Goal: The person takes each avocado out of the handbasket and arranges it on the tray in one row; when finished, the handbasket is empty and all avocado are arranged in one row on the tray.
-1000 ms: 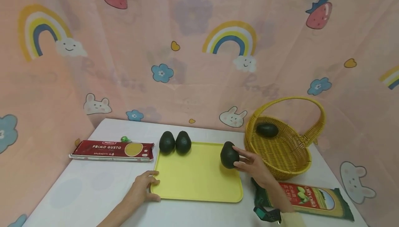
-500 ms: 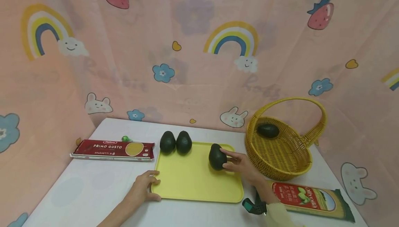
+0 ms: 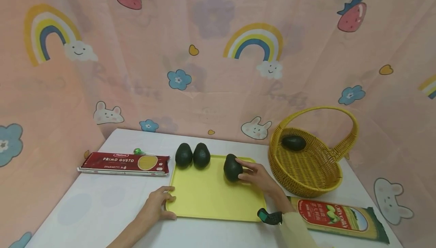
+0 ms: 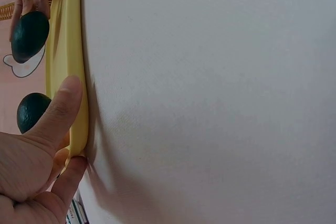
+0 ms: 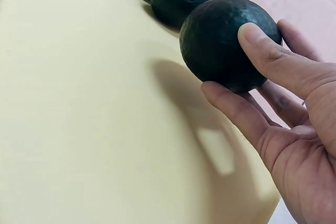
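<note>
My right hand [image 3: 258, 179] holds a dark green avocado [image 3: 232, 168] between thumb and fingers, over the back right part of a yellow tray [image 3: 211, 200]. In the right wrist view this avocado [image 5: 228, 45] is raised, and a shadow falls on the tray below it. Two more avocados, the left one [image 3: 184, 155] and the right one [image 3: 201, 156], stand side by side at the tray's back left corner. At the front left corner my left hand [image 3: 156, 205] grips the tray's rim, its thumb [image 4: 65, 98] along the front wall and fingers at the left side.
A yellow wicker basket [image 3: 284, 176] with a tall handle stands at the right, one avocado [image 3: 294, 142] inside. In front of it lies a green-ended pasta packet [image 3: 340, 219]. A red spaghetti packet [image 3: 124, 164] lies left of the tray, a green lollipop [image 3: 137, 151] behind it.
My right hand has carried the avocado leftward over the tray, away from the basket, and lifted it slightly in the last half second. The left hand has stayed at the tray's corner.
</note>
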`<state>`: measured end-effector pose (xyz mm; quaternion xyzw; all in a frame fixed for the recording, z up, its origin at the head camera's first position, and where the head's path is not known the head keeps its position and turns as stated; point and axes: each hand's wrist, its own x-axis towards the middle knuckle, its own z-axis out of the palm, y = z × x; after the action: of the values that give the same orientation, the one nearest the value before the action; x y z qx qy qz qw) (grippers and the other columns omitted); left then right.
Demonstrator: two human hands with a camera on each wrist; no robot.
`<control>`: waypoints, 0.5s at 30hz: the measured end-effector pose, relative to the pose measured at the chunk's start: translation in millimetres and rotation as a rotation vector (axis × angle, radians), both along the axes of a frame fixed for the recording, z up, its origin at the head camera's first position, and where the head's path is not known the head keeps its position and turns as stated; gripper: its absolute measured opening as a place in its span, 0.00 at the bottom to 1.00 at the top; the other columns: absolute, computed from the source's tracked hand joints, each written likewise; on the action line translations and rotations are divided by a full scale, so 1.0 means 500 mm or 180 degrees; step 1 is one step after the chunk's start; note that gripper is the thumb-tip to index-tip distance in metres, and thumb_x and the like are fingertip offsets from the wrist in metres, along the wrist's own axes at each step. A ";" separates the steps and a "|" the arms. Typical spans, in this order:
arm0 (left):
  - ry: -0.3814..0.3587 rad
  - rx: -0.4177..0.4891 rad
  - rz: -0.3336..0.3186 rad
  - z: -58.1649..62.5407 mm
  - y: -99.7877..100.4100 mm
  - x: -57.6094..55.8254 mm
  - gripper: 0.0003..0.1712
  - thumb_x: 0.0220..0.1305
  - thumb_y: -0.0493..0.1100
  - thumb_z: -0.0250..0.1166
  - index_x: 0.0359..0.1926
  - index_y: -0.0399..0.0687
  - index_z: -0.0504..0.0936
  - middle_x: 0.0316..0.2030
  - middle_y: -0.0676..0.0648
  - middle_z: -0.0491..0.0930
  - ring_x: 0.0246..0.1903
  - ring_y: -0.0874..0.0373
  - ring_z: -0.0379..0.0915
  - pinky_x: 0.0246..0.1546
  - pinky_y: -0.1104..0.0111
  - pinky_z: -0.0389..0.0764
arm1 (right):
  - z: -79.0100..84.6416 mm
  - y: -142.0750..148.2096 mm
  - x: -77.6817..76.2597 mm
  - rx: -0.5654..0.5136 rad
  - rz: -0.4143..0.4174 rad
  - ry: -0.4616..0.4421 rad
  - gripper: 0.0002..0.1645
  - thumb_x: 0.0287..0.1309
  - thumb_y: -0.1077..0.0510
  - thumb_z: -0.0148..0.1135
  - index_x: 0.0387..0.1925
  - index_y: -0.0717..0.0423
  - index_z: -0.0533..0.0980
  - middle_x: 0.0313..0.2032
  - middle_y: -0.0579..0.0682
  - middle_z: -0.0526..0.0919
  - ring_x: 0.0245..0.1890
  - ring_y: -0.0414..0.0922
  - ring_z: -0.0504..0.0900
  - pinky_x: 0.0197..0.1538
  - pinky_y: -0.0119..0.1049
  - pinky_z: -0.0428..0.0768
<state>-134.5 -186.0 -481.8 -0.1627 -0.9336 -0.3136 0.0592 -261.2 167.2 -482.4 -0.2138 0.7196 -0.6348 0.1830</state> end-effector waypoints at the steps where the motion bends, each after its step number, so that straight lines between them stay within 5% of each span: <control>1: 0.0004 -0.0009 0.0001 0.000 0.000 0.000 0.28 0.25 0.44 0.82 0.33 0.34 0.85 0.45 0.39 0.80 0.46 0.40 0.77 0.48 0.52 0.79 | 0.000 -0.003 -0.003 0.0006 -0.0006 -0.0009 0.35 0.59 0.64 0.62 0.68 0.61 0.63 0.69 0.65 0.57 0.61 0.61 0.69 0.51 0.42 0.81; 15: -0.0105 0.0040 0.0015 -0.001 -0.002 -0.002 0.28 0.26 0.44 0.82 0.34 0.35 0.85 0.47 0.40 0.80 0.47 0.40 0.77 0.49 0.52 0.78 | 0.002 -0.041 -0.037 -0.0052 0.0069 -0.0126 0.35 0.58 0.66 0.63 0.67 0.60 0.64 0.68 0.64 0.61 0.62 0.61 0.69 0.52 0.45 0.80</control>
<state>-135.4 -186.9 -482.5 -0.1549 -0.9329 -0.3219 0.0456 -279.8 146.8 -481.7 -0.2105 0.7083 -0.6427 0.2023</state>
